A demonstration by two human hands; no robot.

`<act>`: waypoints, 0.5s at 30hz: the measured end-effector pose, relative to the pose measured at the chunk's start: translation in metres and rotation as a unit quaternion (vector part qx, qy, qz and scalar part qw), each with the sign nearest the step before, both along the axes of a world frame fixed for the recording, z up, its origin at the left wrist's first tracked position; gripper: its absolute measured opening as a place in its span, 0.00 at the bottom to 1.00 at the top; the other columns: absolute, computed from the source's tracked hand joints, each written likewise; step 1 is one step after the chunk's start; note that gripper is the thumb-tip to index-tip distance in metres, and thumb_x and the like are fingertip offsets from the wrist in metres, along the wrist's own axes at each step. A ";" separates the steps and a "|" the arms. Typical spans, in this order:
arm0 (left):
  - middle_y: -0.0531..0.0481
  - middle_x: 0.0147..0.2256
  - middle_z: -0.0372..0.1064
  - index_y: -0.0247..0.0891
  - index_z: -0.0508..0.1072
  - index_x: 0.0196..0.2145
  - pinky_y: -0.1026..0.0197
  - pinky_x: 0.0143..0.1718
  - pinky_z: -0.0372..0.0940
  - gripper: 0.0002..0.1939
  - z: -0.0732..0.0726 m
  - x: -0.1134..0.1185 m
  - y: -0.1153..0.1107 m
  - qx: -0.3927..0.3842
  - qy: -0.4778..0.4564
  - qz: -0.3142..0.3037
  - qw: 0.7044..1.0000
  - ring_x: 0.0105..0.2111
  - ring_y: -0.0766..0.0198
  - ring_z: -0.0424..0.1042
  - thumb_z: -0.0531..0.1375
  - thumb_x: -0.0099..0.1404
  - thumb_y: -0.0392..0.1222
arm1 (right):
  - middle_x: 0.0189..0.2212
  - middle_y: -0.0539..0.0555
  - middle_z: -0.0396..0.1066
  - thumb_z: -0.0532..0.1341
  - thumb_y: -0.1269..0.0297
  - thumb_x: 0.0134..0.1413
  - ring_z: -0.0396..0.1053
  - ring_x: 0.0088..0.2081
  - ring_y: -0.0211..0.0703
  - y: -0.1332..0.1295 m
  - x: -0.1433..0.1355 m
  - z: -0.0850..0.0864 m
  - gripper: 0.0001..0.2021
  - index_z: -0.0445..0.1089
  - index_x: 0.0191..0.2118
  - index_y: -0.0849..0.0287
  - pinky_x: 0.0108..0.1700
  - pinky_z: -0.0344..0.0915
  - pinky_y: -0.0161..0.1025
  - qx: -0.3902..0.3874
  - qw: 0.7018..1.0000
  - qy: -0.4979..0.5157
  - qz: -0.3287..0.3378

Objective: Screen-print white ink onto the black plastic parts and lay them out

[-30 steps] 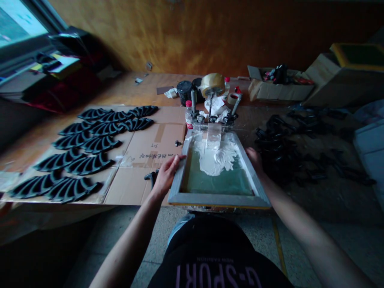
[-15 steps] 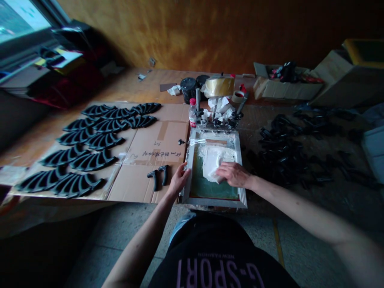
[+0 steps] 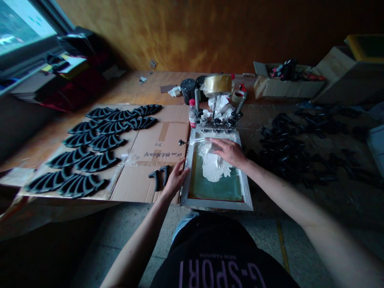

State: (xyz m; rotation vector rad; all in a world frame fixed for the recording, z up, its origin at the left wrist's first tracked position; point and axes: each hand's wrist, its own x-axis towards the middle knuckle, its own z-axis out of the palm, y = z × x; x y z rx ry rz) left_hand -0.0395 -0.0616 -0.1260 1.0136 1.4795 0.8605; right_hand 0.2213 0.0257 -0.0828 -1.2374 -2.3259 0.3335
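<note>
While my left hand point(image 3: 175, 178) rests with fingers spread at the left rail of the frame point(image 3: 216, 205), my right hand point(image 3: 233, 153) reaches over its far end; I cannot tell whether that grip pinches anything. The frame sits by the near edge of the bench point(image 3: 127, 86). I judge that the white paste point(image 3: 213, 171) calls for level, even pressure.

White paste point(image 3: 214, 168) lies smeared across the gray-framed green screen point(image 3: 217, 192).

Right hand point(image 3: 228, 152), palm down, fingers leftward | left hand point(image 3: 177, 176), fingers part-curled
</note>
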 end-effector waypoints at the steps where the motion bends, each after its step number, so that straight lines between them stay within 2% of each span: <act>1: 0.54 0.26 0.68 0.43 0.62 0.61 0.68 0.19 0.52 0.36 0.012 0.000 0.000 0.008 -0.009 0.002 1.000 0.20 0.70 0.61 0.60 0.59 0.59 | 0.44 0.55 0.72 0.64 0.63 0.56 0.69 0.44 0.46 0.018 0.005 0.009 0.26 0.62 0.60 0.54 0.47 0.66 0.42 -0.003 0.999 0.009 -0.033; 3: 0.54 0.25 0.67 0.41 0.69 0.56 0.68 0.19 0.52 0.32 0.039 0.000 0.003 0.031 -0.011 0.014 0.999 0.20 0.70 0.60 0.56 0.61 0.63 | 0.44 0.56 0.71 0.63 0.59 0.57 0.69 0.43 0.47 0.049 0.029 0.023 0.28 0.60 0.62 0.55 0.47 0.66 0.43 0.004 0.994 0.024 -0.105; 5: 0.52 0.25 0.68 0.38 0.75 0.49 0.67 0.20 0.54 0.31 0.067 0.004 0.013 0.064 -0.021 0.029 0.997 0.21 0.69 0.63 0.51 0.63 0.66 | 0.41 0.57 0.72 0.57 0.55 0.62 0.70 0.41 0.47 0.065 0.064 0.028 0.25 0.60 0.61 0.58 0.45 0.65 0.45 0.024 0.979 0.049 -0.195; 7: 0.49 0.30 0.72 0.37 0.75 0.45 0.66 0.23 0.60 0.32 0.092 0.011 0.030 0.114 -0.070 0.052 0.990 0.26 0.67 0.68 0.48 0.65 0.66 | 0.38 0.57 0.72 0.49 0.55 0.66 0.70 0.39 0.46 0.066 0.095 0.020 0.21 0.64 0.57 0.61 0.44 0.65 0.44 0.018 0.960 0.066 -0.272; 9: 0.46 0.37 0.73 0.36 0.73 0.46 0.65 0.27 0.65 0.31 0.113 0.018 0.052 0.169 -0.124 0.071 0.975 0.32 0.64 0.72 0.47 0.66 0.65 | 0.34 0.56 0.72 0.46 0.56 0.67 0.69 0.36 0.44 0.051 0.108 -0.001 0.20 0.69 0.48 0.62 0.41 0.65 0.42 -0.025 0.953 0.062 -0.296; 11: 0.43 0.38 0.74 0.35 0.72 0.47 0.65 0.28 0.66 0.31 0.124 0.024 0.071 0.200 -0.152 0.074 0.965 0.34 0.63 0.73 0.48 0.66 0.65 | 0.31 0.55 0.72 0.52 0.53 0.64 0.69 0.33 0.42 0.026 0.097 -0.029 0.17 0.71 0.38 0.61 0.38 0.65 0.39 -0.077 0.964 0.032 -0.252; 12: 0.43 0.37 0.74 0.34 0.71 0.47 0.65 0.28 0.67 0.31 0.126 0.027 0.077 0.208 -0.156 0.077 0.963 0.34 0.63 0.73 0.48 0.66 0.64 | 0.31 0.54 0.72 0.57 0.52 0.60 0.69 0.33 0.42 0.012 0.086 -0.043 0.15 0.71 0.34 0.60 0.37 0.65 0.38 -0.092 0.972 0.011 -0.217; 13: 0.43 0.37 0.74 0.34 0.70 0.48 0.65 0.28 0.67 0.31 0.124 0.030 0.078 0.213 -0.160 0.088 0.960 0.34 0.64 0.74 0.48 0.66 0.64 | 0.33 0.55 0.72 0.61 0.52 0.57 0.69 0.35 0.42 -0.002 0.072 -0.055 0.15 0.71 0.32 0.60 0.39 0.65 0.38 -0.099 0.981 -0.032 -0.163; 15: 0.43 0.37 0.74 0.36 0.69 0.50 0.65 0.28 0.67 0.30 0.108 0.039 0.068 0.195 -0.169 0.111 0.960 0.33 0.64 0.74 0.49 0.65 0.64 | 0.36 0.58 0.71 0.64 0.55 0.54 0.69 0.40 0.45 -0.026 0.042 -0.069 0.12 0.69 0.31 0.60 0.43 0.64 0.39 -0.102 0.984 -0.110 -0.100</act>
